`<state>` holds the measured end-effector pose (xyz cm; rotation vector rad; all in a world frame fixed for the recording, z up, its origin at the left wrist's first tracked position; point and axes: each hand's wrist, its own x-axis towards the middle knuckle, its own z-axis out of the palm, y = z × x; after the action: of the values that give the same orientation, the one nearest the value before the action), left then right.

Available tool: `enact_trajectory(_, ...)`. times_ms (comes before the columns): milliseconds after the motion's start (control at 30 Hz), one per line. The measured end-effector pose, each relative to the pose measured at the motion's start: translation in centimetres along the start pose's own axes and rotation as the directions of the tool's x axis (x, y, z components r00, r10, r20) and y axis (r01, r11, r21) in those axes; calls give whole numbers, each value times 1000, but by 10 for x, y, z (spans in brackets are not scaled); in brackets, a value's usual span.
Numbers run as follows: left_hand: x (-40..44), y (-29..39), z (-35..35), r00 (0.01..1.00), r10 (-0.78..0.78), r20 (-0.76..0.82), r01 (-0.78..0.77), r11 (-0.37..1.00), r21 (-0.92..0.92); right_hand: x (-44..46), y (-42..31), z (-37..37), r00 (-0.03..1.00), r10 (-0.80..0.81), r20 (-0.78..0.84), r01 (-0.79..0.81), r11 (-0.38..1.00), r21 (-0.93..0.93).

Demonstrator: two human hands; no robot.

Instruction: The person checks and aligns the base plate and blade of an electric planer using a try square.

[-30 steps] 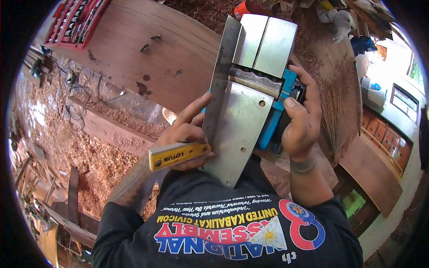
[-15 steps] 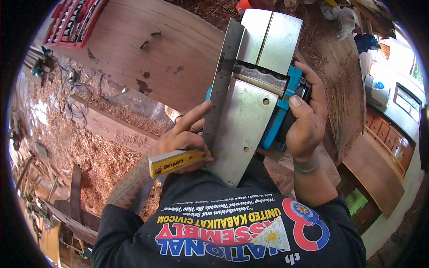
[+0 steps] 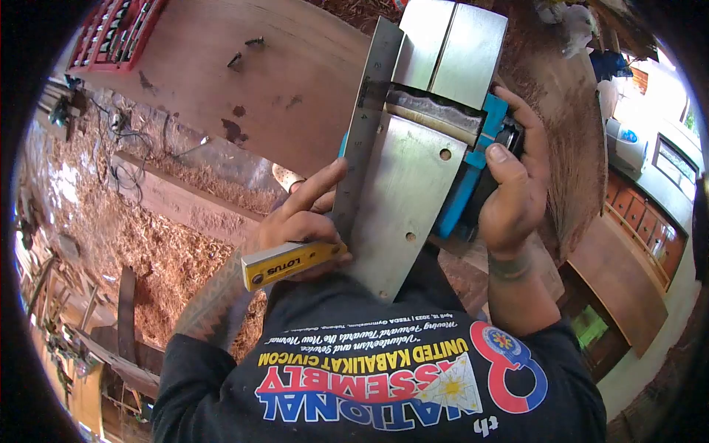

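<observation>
An electric planer [image 3: 410, 181] with a blue body lies sole-up in front of my chest, its metal plates and the dark cutter slot [image 3: 432, 114] facing me. My right hand [image 3: 517, 196] is closed around its blue and black side, thumb near the rear plate's edge. A try square [image 3: 289, 263] with a yellow "LOTUS" handle is gripped in my left hand [image 3: 299, 221]. Its steel blade stands along the left edge of the planer's sole, running across the slot to the front plate. My left index finger is stretched along the blade; the other fingers curl at the handle.
Beyond my left hand is a broad wooden board [image 3: 295, 81] bearing two screws or bolts [image 3: 244, 52] and a red bit case [image 3: 122, 33]. Wood shavings [image 3: 148, 251] cover the floor, where a plank [image 3: 185, 203] lies. A broom-like bundle [image 3: 572, 170] is at right.
The planer and square have shifted slightly up and to the right in view. Both hands keep their holds, and the blade still lies along the sole's left edge.
</observation>
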<state>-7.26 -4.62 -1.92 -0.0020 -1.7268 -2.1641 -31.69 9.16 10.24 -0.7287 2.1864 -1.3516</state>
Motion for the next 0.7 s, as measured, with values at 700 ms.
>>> enact_trajectory(700,-9,2,-2,998,-52,20,51,998,44,0,7,0,999,-37,-13,37,999,7)
